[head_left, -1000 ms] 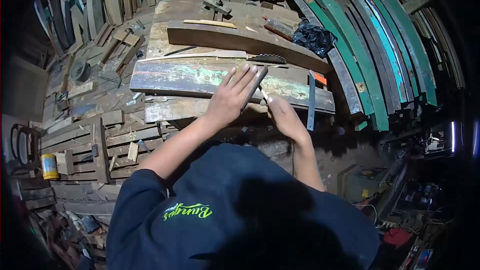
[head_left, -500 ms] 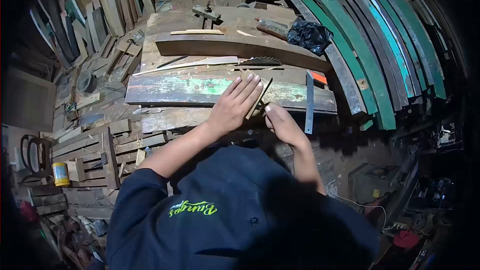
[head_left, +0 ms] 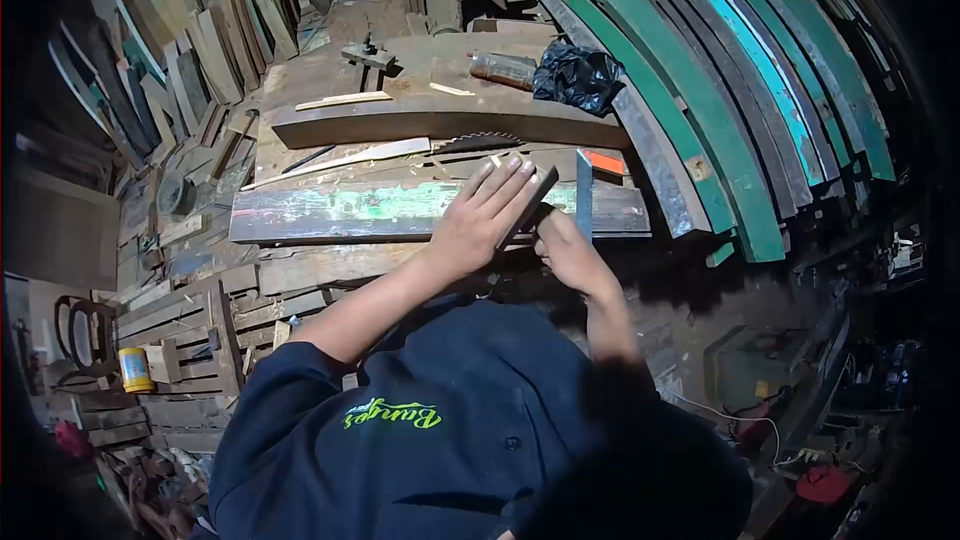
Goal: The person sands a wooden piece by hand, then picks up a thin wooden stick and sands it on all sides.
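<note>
The left hand (head_left: 482, 215) presses nearly straight fingers on the tilted wooden piece (head_left: 535, 200) over the painted plank (head_left: 340, 208); slackened pressure could let it slip. The right hand (head_left: 572, 252) curls beside it, its hold apparently hidden.

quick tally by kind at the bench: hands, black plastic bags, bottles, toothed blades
Hands: 2 (left hand, right hand)
Black plastic bag: 1
Bottle: 1
Toothed blade: 1
Total: 5
</note>
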{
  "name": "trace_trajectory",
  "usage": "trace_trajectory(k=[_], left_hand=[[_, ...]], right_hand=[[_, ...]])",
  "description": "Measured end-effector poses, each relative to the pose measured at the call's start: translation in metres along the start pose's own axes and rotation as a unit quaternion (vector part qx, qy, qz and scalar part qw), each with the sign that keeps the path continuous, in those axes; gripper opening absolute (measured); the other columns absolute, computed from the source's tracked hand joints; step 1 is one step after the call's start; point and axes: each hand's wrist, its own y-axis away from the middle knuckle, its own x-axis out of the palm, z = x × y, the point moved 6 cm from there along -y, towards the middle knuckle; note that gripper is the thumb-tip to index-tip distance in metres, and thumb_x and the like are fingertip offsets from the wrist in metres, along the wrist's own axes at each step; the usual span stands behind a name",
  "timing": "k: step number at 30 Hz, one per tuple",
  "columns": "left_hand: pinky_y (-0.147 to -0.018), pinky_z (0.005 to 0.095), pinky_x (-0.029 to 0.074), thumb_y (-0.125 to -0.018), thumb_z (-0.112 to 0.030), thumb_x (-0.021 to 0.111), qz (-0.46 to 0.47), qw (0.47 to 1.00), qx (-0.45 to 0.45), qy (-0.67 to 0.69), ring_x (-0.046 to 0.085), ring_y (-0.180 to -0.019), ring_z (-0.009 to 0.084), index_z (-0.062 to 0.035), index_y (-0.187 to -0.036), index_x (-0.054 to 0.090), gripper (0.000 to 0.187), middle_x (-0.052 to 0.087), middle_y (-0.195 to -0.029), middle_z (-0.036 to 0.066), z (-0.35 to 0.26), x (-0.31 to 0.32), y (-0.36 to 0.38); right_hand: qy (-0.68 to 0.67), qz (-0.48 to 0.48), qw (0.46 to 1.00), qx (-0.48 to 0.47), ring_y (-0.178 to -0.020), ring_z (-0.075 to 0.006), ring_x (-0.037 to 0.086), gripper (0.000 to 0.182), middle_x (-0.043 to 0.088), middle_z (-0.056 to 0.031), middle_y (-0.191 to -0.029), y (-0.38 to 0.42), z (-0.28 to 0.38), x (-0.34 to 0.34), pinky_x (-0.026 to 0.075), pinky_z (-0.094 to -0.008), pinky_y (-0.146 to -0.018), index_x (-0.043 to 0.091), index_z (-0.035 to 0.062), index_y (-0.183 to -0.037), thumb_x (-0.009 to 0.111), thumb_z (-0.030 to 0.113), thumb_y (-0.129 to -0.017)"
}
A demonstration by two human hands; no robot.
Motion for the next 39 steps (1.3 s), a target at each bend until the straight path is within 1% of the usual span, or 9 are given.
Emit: trace_trajectory(k=[6, 14, 16, 17, 22, 24, 30, 32, 39], left_hand=[[-0.115, 0.0476, 0.025, -0.085, -0.025, 0.055, -0.010, 0.991, 0.049, -0.127, 0.038, -0.139, 0.0303, -0.0004, -0.138, 0.047, 0.059, 0.043, -0.147, 0.017, -0.012, 0.002, -0.043], [-0.114, 0.0503, 0.027, -0.091, -0.031, 0.060, -0.050, 0.998, 0.016, -0.028, 0.035, -0.140, 0.0367, 0.0035, -0.135, 0.048, 0.057, 0.044, -0.145, 0.023, -0.020, 0.015, -0.057], [-0.113, 0.0506, 0.027, -0.090, -0.030, 0.060, -0.095, 0.994, -0.008, -0.053, 0.035, -0.140, 0.0367, 0.0032, -0.135, 0.049, 0.057, 0.044, -0.145, 0.023, -0.016, 0.006, -0.069], [-0.114, 0.0504, 0.026, -0.090, -0.031, 0.060, -0.121, 0.992, -0.016, -0.036, 0.034, -0.141, 0.0362, 0.0026, -0.136, 0.048, 0.058, 0.043, -0.146, 0.022, -0.017, 0.008, -0.072], [-0.114, 0.0500, 0.025, -0.091, -0.029, 0.059, -0.054, 0.997, 0.000, -0.051, 0.034, -0.140, 0.0366, 0.0040, -0.135, 0.047, 0.057, 0.042, -0.146, 0.023, -0.033, 0.010, -0.070], [-0.114, 0.0500, 0.026, -0.090, -0.027, 0.061, -0.105, 0.992, -0.013, -0.074, 0.036, -0.139, 0.0370, 0.0046, -0.133, 0.048, 0.055, 0.043, -0.145, 0.023, -0.025, -0.001, -0.082], [-0.115, 0.0499, 0.024, -0.089, -0.027, 0.061, -0.078, 0.995, 0.009, -0.057, 0.036, -0.139, 0.0371, 0.0029, -0.133, 0.050, 0.054, 0.044, -0.143, 0.024, -0.047, 0.007, -0.076], [-0.115, 0.0517, 0.023, -0.090, -0.027, 0.060, -0.116, 0.993, -0.014, -0.032, 0.037, -0.139, 0.0373, 0.0035, -0.131, 0.051, 0.052, 0.046, -0.141, 0.025, -0.037, -0.002, -0.084], [-0.115, 0.0509, 0.023, -0.088, -0.026, 0.060, -0.096, 0.992, 0.003, -0.084, 0.034, -0.141, 0.0350, 0.0025, -0.134, 0.050, 0.056, 0.041, -0.148, 0.021, -0.054, -0.001, -0.080]], right_hand=[[-0.007, -0.016, 0.999, -0.041, -0.072, -0.0207, 0.054, 0.026, 0.052, -0.0154, -0.073, -0.008, -0.003, -0.040, 0.047, -0.0378, -0.069, 0.049, -0.0064, -0.087, 0.044, 0.018, -0.096], [0.100, -0.021, 0.987, -0.121, -0.078, -0.0321, 0.053, 0.027, 0.053, -0.0242, -0.083, -0.005, 0.027, -0.063, 0.045, -0.0409, -0.078, 0.047, -0.0052, -0.093, 0.040, 0.020, -0.101], [0.024, -0.024, 0.979, -0.202, -0.070, -0.0134, 0.049, 0.022, 0.049, -0.0062, -0.072, -0.004, 0.040, -0.059, 0.043, -0.0319, -0.065, 0.049, -0.0016, -0.092, 0.044, 0.018, -0.101], [0.031, -0.009, 0.988, -0.150, -0.082, -0.0368, 0.057, 0.026, 0.057, -0.0271, -0.087, -0.004, 0.041, -0.062, 0.045, -0.0420, -0.077, 0.049, -0.0067, -0.093, 0.042, 0.017, -0.099], [0.077, -0.063, 0.980, -0.175, -0.091, -0.0487, 0.056, 0.023, 0.057, -0.0315, -0.090, -0.002, 0.032, -0.071, 0.044, -0.0473, -0.079, 0.049, -0.0058, -0.095, 0.041, 0.016, -0.099], [0.043, -0.016, 0.983, -0.179, -0.075, -0.0213, 0.054, 0.023, 0.053, -0.0140, -0.077, 0.000, 0.039, -0.064, 0.045, -0.0383, -0.070, 0.049, -0.0048, -0.093, 0.042, 0.017, -0.099], [0.112, -0.067, 0.973, -0.192, -0.072, -0.0159, 0.052, 0.020, 0.052, -0.0098, -0.076, 0.003, 0.030, -0.081, 0.045, -0.0355, -0.067, 0.047, -0.0022, -0.088, 0.044, 0.015, -0.098], [0.029, -0.013, 0.983, -0.179, -0.088, -0.0479, 0.055, 0.023, 0.056, -0.0324, -0.090, 0.013, 0.043, -0.072, 0.044, -0.0470, -0.075, 0.047, -0.0064, -0.092, 0.043, 0.016, -0.097], [0.077, -0.064, 0.967, -0.232, -0.083, -0.0478, 0.054, 0.023, 0.054, -0.0302, -0.083, 0.019, 0.041, -0.087, 0.043, -0.0469, -0.073, 0.046, -0.0062, -0.091, 0.045, 0.016, -0.097]])
